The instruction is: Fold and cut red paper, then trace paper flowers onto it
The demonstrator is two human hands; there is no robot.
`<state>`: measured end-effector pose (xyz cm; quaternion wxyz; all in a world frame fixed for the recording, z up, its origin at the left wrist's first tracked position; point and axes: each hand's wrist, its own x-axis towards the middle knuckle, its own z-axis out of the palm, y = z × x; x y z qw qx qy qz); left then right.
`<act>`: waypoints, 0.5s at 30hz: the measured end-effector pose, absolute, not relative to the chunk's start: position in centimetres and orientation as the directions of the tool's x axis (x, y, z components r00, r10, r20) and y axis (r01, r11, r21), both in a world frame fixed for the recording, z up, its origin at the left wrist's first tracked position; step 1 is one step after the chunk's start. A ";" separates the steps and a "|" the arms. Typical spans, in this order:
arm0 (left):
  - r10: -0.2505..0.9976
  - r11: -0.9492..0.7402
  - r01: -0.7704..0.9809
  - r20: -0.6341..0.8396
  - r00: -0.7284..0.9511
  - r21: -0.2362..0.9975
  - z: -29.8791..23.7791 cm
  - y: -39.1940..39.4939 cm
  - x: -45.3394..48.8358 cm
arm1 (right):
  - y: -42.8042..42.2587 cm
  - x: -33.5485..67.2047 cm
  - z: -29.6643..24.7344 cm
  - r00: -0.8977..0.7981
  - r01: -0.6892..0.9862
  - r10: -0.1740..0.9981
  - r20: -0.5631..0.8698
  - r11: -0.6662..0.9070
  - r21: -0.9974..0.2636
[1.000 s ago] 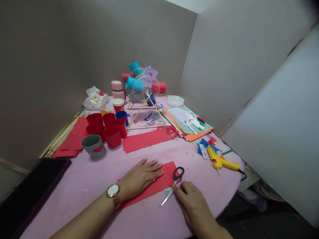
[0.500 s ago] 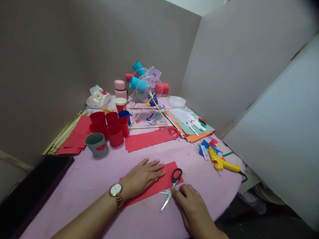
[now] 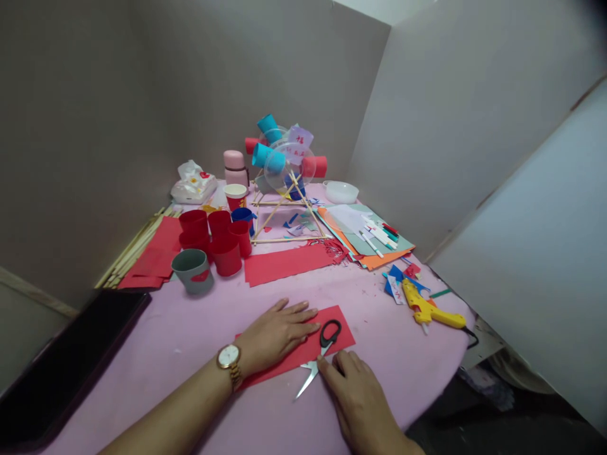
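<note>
My left hand (image 3: pixel 279 332) lies flat on a red paper strip (image 3: pixel 340 321), fingers stretched out. A watch (image 3: pixel 229 357) is on that wrist. Over the strip's right part and near edge are scissors (image 3: pixel 310 379), one black handle loop on the paper and the blades apart, pointing toward me. My right hand (image 3: pixel 355 392) is closed at the scissors, thumb against the metal near the pivot; its other fingers are curled and partly hidden. Beyond my hands lies a longer red paper strip (image 3: pixel 284 264).
Red cups (image 3: pixel 226 256) and a grey cup (image 3: pixel 193 272) stand left. A stick-framed wheel model (image 3: pixel 289 167) is at the back. Markers (image 3: pixel 379 234) lie on coloured sheets at right, near a yellow glue gun (image 3: pixel 434 313). A dark slab-like object (image 3: pixel 80 366) lies left.
My right hand and the scissors have shifted left along the red strip. My left hand stays flat on it. The whole view has moved slightly.
</note>
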<state>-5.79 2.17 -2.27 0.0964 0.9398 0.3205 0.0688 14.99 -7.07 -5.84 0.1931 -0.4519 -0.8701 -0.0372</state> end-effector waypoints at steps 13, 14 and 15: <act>0.615 -0.781 0.581 0.127 0.778 0.228 -2.6 1.9 -5.8 | -7.6 13.7 -5.9 -0.532 0.793 0.777 0.335 0.596 -0.123; 0.615 -0.783 0.579 0.138 0.777 0.229 -2.6 1.9 -5.8 | -7.8 13.7 -6.0 -0.521 0.803 0.786 0.332 0.583 -0.122; 0.614 -0.784 0.577 0.151 0.775 0.227 -2.5 1.8 -5.7 | -7.9 13.8 -6.1 -0.511 0.811 0.792 0.333 0.573 -0.118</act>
